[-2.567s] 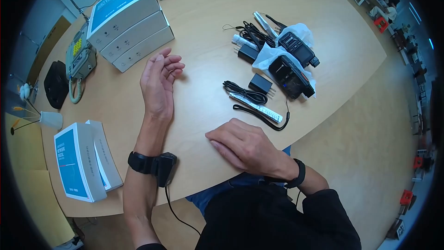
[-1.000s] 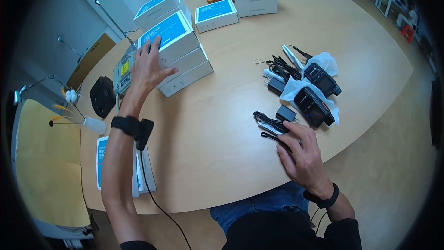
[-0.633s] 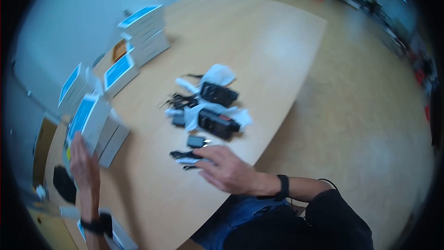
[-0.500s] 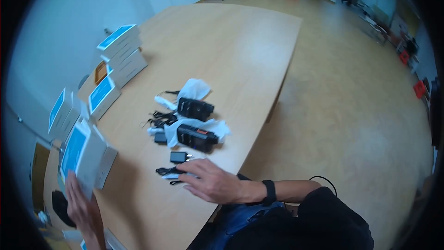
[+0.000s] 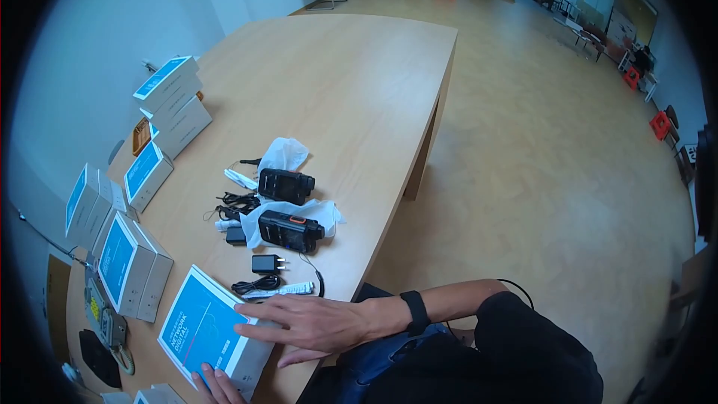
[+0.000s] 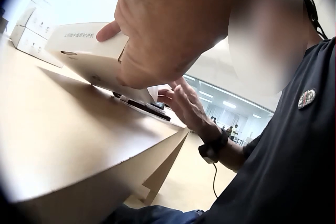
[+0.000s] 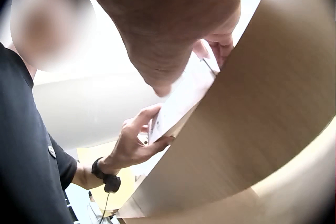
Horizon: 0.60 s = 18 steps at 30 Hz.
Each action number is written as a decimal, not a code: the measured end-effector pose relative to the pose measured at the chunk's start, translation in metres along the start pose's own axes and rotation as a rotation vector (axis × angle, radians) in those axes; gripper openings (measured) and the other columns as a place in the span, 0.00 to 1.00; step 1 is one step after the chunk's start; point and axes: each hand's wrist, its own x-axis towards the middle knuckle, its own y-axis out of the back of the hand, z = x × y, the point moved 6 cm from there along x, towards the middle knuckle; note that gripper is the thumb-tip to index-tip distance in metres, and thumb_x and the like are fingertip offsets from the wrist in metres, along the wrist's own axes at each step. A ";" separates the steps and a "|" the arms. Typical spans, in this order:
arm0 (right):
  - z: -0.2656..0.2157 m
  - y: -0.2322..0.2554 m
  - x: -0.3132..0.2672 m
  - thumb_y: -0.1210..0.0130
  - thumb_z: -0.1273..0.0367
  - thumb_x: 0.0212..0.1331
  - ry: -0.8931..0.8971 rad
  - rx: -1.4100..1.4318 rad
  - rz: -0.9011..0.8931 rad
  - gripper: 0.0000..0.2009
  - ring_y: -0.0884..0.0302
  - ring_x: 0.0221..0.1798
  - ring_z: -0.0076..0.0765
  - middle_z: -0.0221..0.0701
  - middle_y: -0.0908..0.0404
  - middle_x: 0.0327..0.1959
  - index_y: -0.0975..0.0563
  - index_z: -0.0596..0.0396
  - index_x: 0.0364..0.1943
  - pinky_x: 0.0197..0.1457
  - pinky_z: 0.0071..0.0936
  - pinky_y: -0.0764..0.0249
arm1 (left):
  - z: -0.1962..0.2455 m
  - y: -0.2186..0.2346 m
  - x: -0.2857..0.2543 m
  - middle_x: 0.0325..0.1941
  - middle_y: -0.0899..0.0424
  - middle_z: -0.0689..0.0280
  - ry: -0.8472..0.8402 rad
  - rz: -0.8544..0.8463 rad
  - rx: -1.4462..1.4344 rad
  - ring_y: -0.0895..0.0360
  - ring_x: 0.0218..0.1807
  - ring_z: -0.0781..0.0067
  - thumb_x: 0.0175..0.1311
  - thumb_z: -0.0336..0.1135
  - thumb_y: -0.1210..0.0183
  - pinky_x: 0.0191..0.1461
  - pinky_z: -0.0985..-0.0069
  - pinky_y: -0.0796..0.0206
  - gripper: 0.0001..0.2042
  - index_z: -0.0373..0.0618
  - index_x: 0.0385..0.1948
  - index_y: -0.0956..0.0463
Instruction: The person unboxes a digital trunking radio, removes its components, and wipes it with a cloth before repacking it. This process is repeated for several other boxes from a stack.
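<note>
A white box with a blue lid [image 5: 200, 327] is near the table's front edge, between the two hands. The left hand [image 5: 218, 387] grips its near end; in the right wrist view that hand's thumb and fingers [image 7: 131, 142] stand on two sides of the box [image 7: 181, 98]. Over the box's right edge lies the right hand [image 5: 307, 323], its fingers nearly straight and touching the lid. In the left wrist view the box [image 6: 86, 50] looks tilted, partly raised off the tabletop. Just beyond it are a black charger [image 5: 265, 263], a coiled cable [image 5: 256, 284] and a white strip [image 5: 280, 291].
Two black handheld devices [image 5: 288, 230] lie on white wrapping [image 5: 329, 214] further back, beside cables. Stacked boxes [image 5: 129, 265] line the left side, near a telephone [image 5: 105, 314] and a black case [image 5: 99, 357]. The table edge [image 5: 383, 236] runs along the right.
The left hand has brought a box from the stack toward the body. My right hand has moved from the cable area to this box. The head view has turned, showing more of the room.
</note>
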 end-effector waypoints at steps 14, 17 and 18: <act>-0.028 0.015 0.024 0.26 0.60 0.52 0.105 -0.142 0.028 0.35 0.24 0.62 0.57 0.52 0.26 0.65 0.27 0.62 0.63 0.63 0.45 0.26 | -0.128 0.037 0.025 0.32 0.14 0.57 0.331 0.055 -0.525 0.16 0.29 0.63 0.67 0.24 0.38 0.33 0.71 0.27 0.10 0.37 0.49 0.18; -0.027 -0.003 0.029 0.26 0.61 0.51 0.100 -0.200 -0.061 0.34 0.24 0.62 0.56 0.52 0.25 0.64 0.26 0.61 0.62 0.62 0.45 0.26 | -0.145 0.029 0.034 0.31 0.15 0.57 0.386 0.134 -0.595 0.17 0.25 0.68 0.69 0.26 0.38 0.30 0.73 0.31 0.07 0.34 0.45 0.18; -0.026 -0.007 0.029 0.26 0.62 0.51 0.078 -0.218 -0.072 0.34 0.24 0.62 0.56 0.53 0.25 0.64 0.26 0.61 0.62 0.62 0.45 0.26 | -0.146 0.029 0.035 0.31 0.15 0.57 0.392 0.129 -0.590 0.17 0.25 0.68 0.69 0.26 0.38 0.30 0.73 0.31 0.07 0.34 0.45 0.18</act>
